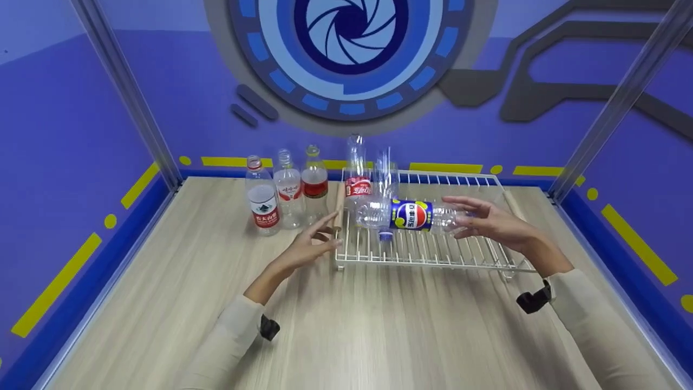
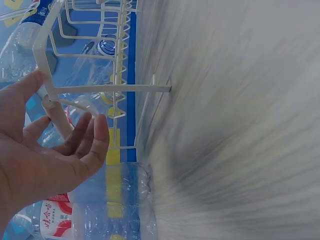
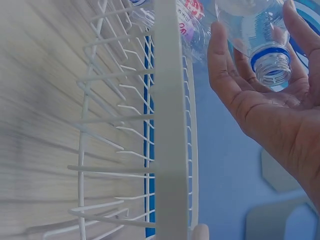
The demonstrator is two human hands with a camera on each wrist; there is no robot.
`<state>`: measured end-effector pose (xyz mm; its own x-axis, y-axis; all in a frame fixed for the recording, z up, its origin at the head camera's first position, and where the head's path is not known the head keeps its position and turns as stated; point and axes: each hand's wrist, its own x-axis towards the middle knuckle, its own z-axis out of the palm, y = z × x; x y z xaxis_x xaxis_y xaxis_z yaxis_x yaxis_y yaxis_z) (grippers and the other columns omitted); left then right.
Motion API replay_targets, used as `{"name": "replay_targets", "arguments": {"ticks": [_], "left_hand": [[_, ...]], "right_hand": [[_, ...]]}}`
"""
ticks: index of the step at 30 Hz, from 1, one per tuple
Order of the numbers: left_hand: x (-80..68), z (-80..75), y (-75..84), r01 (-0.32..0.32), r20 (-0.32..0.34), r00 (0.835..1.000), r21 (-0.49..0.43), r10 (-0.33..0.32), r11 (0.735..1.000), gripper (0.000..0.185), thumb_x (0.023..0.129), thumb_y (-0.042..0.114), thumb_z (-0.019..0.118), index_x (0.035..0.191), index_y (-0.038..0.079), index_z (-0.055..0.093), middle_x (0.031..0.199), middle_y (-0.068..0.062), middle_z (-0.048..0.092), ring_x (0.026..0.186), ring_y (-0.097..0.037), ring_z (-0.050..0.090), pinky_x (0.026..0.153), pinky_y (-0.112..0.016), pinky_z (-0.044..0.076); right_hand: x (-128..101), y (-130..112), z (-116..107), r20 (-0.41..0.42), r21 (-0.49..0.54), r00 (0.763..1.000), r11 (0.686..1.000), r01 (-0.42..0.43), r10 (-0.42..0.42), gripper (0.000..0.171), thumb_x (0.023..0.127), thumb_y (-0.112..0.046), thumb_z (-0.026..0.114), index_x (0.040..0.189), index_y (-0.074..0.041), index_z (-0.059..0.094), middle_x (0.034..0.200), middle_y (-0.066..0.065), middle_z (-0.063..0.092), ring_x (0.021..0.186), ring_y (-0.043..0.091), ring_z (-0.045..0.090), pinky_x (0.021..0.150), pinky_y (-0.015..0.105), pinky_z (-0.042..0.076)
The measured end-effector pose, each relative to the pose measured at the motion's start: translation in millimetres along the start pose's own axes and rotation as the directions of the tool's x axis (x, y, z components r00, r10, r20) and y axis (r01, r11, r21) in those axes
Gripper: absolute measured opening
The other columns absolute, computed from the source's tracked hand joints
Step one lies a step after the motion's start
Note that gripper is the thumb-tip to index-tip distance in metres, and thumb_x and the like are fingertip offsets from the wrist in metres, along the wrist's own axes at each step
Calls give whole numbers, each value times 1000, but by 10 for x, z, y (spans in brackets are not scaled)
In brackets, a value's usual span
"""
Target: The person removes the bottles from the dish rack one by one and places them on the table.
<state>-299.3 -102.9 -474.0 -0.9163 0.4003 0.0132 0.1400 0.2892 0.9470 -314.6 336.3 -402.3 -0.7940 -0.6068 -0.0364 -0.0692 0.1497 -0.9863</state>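
Three bottles stood on the table at far left. Left hand was open with fingers spread, just by the rack's left edge, holding nothing. The Pepsi bottle lay sideways above the rack, its neck end against the right hand's loosely open fingers.
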Motion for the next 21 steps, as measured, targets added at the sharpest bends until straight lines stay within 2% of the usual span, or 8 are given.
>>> {"name": "replay_targets", "arguments": {"ticks": [3,7,10,13,16,19,21], "left_hand": [[5,9,54,1,-37,999,16,-1,1000,71,97,29,71,159,26,38,147,-15,52,134,-37,47,101,-48,48],[2,52,153,-15,-109,994,24,17,1000,64,95,25,72,153,17,47,148,-18,49,138,-42,43,105,-55,46],[3,108,233,-61,-176,982,37,66,997,55,95,21,71,146,9,54,146,-22,48,138,-44,45,109,-59,43],[-7,157,317,-121,-230,965,38,126,992,46,98,19,67,141,6,58,144,-23,50,136,-44,49,112,-59,41],[-34,176,407,-178,-211,962,1,174,984,40,104,19,59,142,5,58,143,-20,56,133,-40,54,113,-55,43],[-68,166,498,-205,-130,972,-55,196,977,42,109,22,50,147,7,54,150,-15,55,133,-34,55,110,-49,48],[-82,150,545,-208,-74,977,-87,202,974,44,110,25,45,150,7,50,153,-15,52,134,-33,54,106,-47,51]], "right_hand": [[-8,9,21,12,-10,1000,1000,8,-8,57,104,-6,56,157,-9,38,150,-8,52,116,23,69,98,40,58],[-21,7,59,14,-38,1000,999,6,-5,57,103,-5,57,156,-11,39,150,-7,50,116,25,68,98,40,58],[-43,-15,102,7,-67,1000,998,1,-1,57,102,-6,58,156,-9,39,151,-6,48,116,26,69,98,42,58],[-66,-53,153,4,-82,1000,997,-1,1,58,102,-6,59,156,-6,38,150,-4,49,117,27,69,97,44,58],[-70,-95,205,12,-95,1000,995,3,-2,57,102,-7,59,155,-7,39,151,0,49,117,27,69,97,43,58],[-57,-133,251,37,-95,999,995,22,-19,55,102,-7,59,155,-9,42,153,8,47,115,25,70,97,42,58],[-44,-146,272,43,-84,999,996,34,-30,55,102,-6,59,154,-8,42,153,9,47,113,23,71,96,41,58]]}}
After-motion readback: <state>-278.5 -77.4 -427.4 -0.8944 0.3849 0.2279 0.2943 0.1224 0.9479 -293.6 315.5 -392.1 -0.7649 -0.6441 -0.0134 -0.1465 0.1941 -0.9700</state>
